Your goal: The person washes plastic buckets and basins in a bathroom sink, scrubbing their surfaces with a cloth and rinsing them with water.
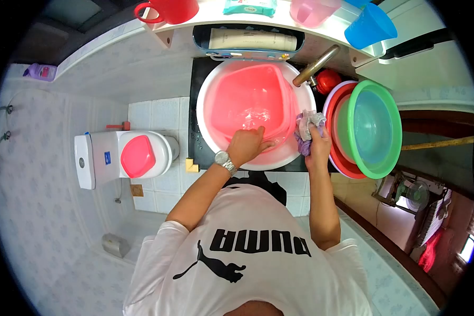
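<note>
A pink basin (237,100) with some water in it sits in the white round sink (204,124). My left hand (249,145), with a metal watch on its wrist, is at the basin's near rim; its fingers curl over the edge and look closed on it. To the right, over the sink's edge, my right hand (318,147) is closed on a bunched grey and purple cloth (304,129). The cloth hangs beside the pink basin, apart from my left hand.
Stacked basins, a green one (397,129) outermost, stand right of the sink. A metal faucet (317,66) reaches over it. Above is a white shelf (205,18) with a red mug (176,10) and blue cup (371,26). A toilet (100,158) is left.
</note>
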`<control>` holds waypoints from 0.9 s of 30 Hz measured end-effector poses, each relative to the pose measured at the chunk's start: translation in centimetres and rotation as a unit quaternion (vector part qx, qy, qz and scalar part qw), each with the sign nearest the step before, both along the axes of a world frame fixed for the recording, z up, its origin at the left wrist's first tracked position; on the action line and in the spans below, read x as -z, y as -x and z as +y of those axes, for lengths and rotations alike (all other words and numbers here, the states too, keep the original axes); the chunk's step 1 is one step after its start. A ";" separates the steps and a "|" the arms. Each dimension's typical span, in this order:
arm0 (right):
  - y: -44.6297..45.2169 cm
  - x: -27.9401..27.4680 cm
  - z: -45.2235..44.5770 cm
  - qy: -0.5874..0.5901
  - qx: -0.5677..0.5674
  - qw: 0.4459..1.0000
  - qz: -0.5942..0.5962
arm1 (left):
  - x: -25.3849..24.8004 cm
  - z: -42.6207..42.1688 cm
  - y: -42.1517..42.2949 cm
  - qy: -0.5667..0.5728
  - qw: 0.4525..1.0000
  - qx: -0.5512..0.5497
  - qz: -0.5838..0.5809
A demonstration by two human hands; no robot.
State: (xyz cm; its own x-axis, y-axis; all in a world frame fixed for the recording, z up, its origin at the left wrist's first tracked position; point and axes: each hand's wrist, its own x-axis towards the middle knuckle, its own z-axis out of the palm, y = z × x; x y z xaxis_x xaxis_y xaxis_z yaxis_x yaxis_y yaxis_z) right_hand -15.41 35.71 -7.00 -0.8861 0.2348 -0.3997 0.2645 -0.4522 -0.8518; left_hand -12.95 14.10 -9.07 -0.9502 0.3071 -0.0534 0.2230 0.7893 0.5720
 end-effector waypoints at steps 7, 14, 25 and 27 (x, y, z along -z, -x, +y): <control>0.3 -1.5 -1.6 -0.412 -0.106 0.904 0.034 | 0.2 0.0 0.4 0.023 0.997 0.074 0.007; 1.4 -1.4 -2.0 -0.537 -0.116 0.835 -0.029 | 1.7 2.5 -0.2 0.055 0.991 0.116 -0.027; 0.6 -0.3 -0.3 -0.505 -0.105 0.857 0.013 | 2.4 -0.4 -2.3 0.065 0.997 0.043 0.000; 0.7 0.0 0.5 -0.440 -0.105 0.892 0.016 | 2.4 -1.9 -2.6 0.011 0.994 -0.022 0.103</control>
State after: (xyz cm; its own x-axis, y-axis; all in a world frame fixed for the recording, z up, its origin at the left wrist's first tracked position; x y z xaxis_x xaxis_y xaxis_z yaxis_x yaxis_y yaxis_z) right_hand -16.11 36.17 -7.04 -0.9548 0.2734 -0.1167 0.2345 0.4513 -0.8610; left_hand -10.31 12.20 -11.46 -0.9541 0.2661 0.1376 0.2988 0.8122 0.5011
